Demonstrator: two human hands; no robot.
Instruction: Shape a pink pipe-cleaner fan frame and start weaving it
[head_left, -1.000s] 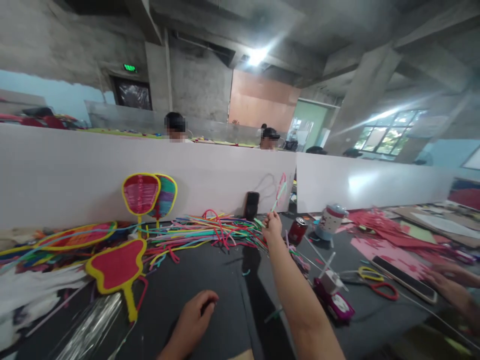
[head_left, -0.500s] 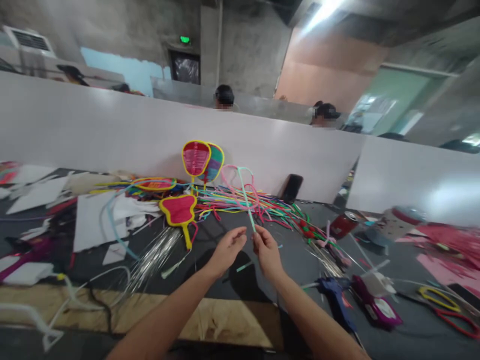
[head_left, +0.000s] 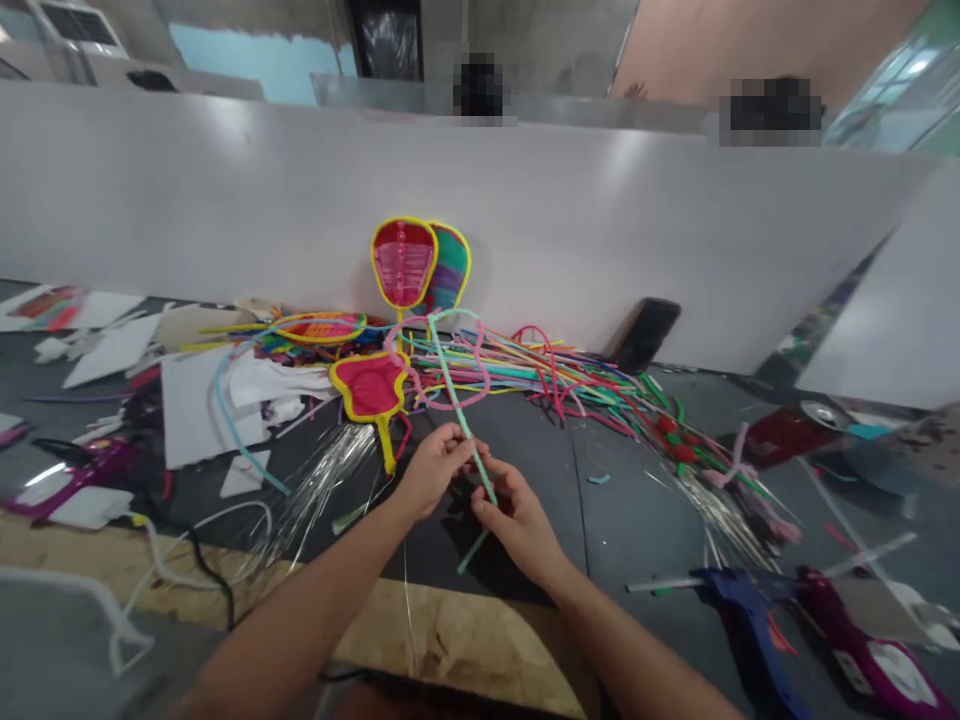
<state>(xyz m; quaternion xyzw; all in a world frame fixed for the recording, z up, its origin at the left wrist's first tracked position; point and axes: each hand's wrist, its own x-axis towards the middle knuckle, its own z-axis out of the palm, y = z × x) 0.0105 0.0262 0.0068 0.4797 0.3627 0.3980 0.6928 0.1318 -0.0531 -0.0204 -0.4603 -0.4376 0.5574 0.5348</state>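
Observation:
Both hands hold a pipe-cleaner frame [head_left: 448,375], a pale green fuzzy stem with a rounded, wavy loop of pink and green at its top. My left hand [head_left: 435,470] pinches the stem from the left. Slightly lower, my right hand [head_left: 519,518] grips it near its bottom end, thumb towards me. The stem leans up and to the left, away from me. Beneath the hands, a short green pipe-cleaner piece [head_left: 472,553] shows on the dark tabletop. A pink fan-shaped piece with yellow edging [head_left: 371,385] lies left of the loop.
Two yellow-edged fans [head_left: 405,262] lean against the white partition [head_left: 262,190]. Loose pipe cleaners [head_left: 517,368] lie along its foot, beside a dark phone [head_left: 646,335]. Silver strands [head_left: 330,480] lie left. A blue glue gun [head_left: 750,630], a purple device [head_left: 874,650] and a red can [head_left: 795,432] are right.
My left hand has closed from half-open beside the stem to pinching it. The frame has tilted further left and come lower over the table. My view has dipped downward.

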